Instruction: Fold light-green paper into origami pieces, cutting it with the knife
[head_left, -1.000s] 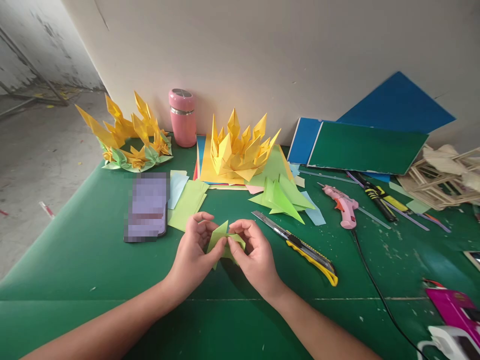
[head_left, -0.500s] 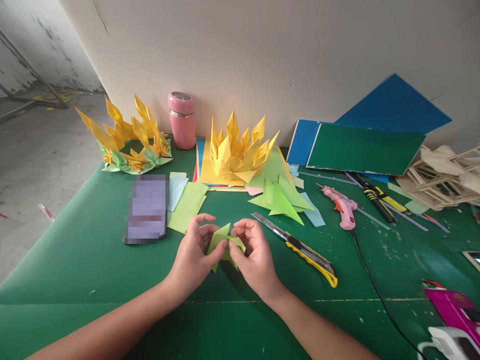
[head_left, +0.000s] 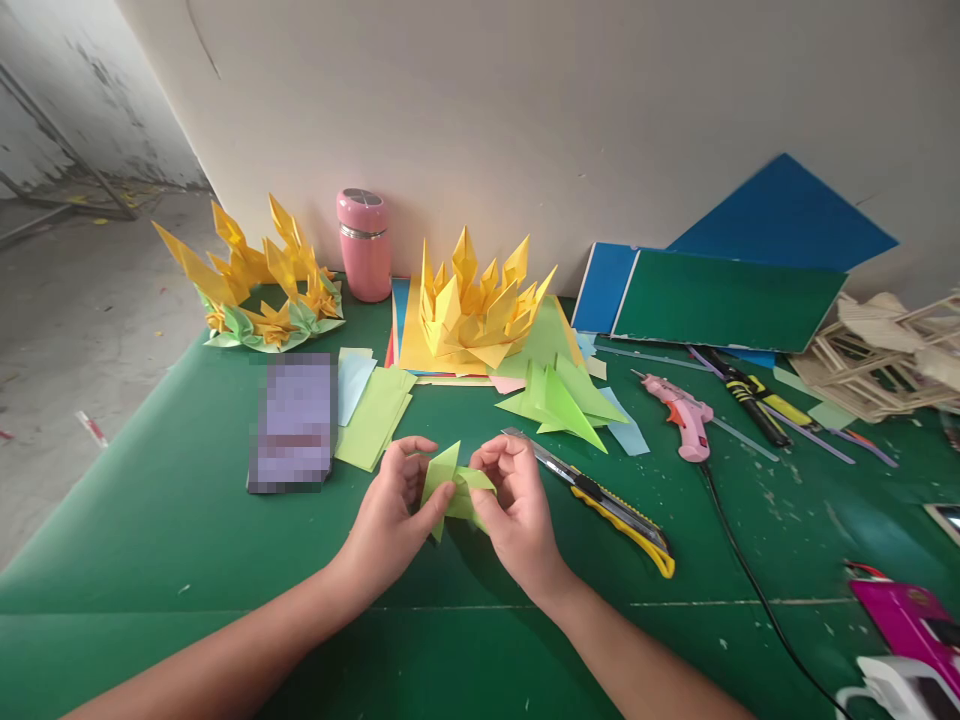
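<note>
Between my hands, above the green table, is a light green folded paper piece (head_left: pixel 461 492) with pointed corners. My left hand (head_left: pixel 399 500) pinches its left part, thumb on the near face, with one point sticking up. At its right edge my right hand (head_left: pixel 514 505) grips a flap between thumb and curled fingers. A utility knife (head_left: pixel 600 497) with a yellow grip lies just right of my right hand, blade toward it. Beyond my hands rest several folded green paper points (head_left: pixel 559 398). A stack of light green paper strips (head_left: pixel 375 415) lies behind my left hand.
A yellow folded-paper crown (head_left: pixel 480 320) stands on coloured sheets; another yellow-and-green crown (head_left: pixel 274 300) sits left of a pink flask (head_left: pixel 365 245). A phone (head_left: pixel 296 420) lies left. To the right are a pink glue gun (head_left: pixel 682 415) with cable, boards (head_left: pixel 727 305) and a wooden stick model (head_left: pixel 877 360).
My right thumb has shifted right, away from the middle of the folded paper toward its right edge, showing more of it. My left hand keeps its pinch.
</note>
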